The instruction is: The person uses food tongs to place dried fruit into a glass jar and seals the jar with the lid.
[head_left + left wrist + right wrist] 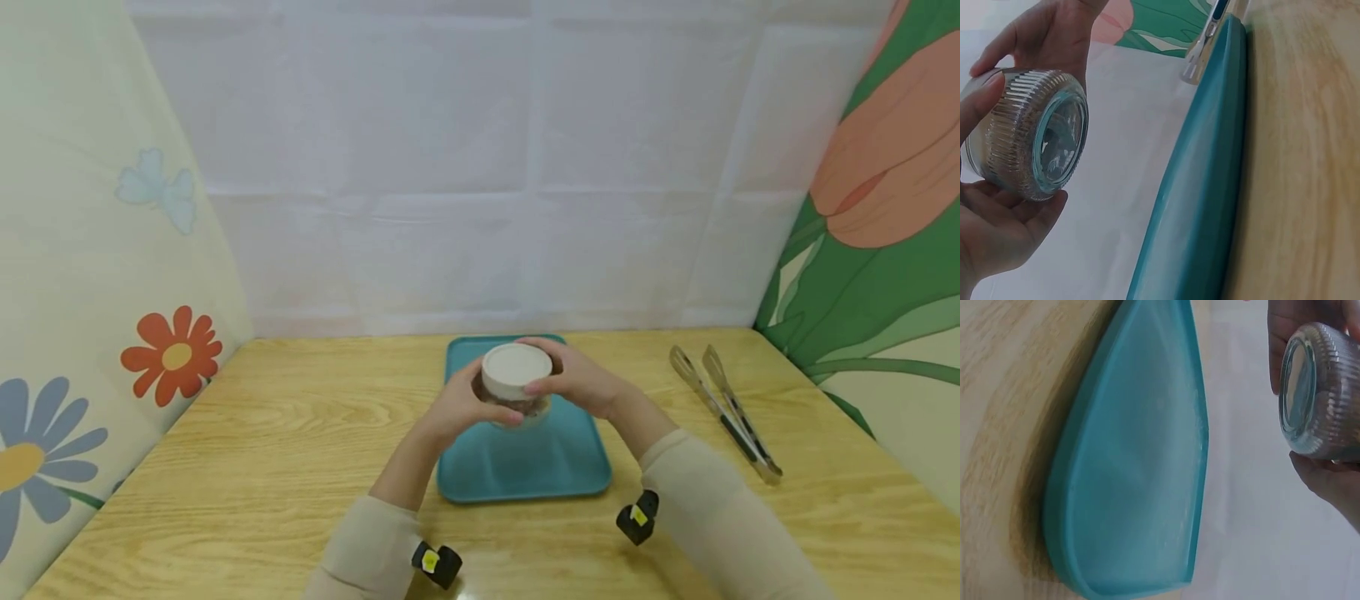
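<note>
Above the teal tray [525, 467], both hands hold a ribbed clear glass jar [1019, 125] with a white lid [517, 367]. My left hand [453, 408] curls round the jar's left side, its thumb across the front of the glass. From the right, my right hand [581, 379] grips the lid, thumb at its front edge. The jar's round glass base [1299, 390] shows clear of the tray in both wrist views. Something brownish shows through the ribbed wall; its kind is unclear.
A pair of metal tongs [727, 412] with black grips lies spread on the wooden table [300, 467], right of the tray. A white cloth [450, 167] hangs behind the table, with flower-printed cloths on the left [90, 250] and right [885, 275].
</note>
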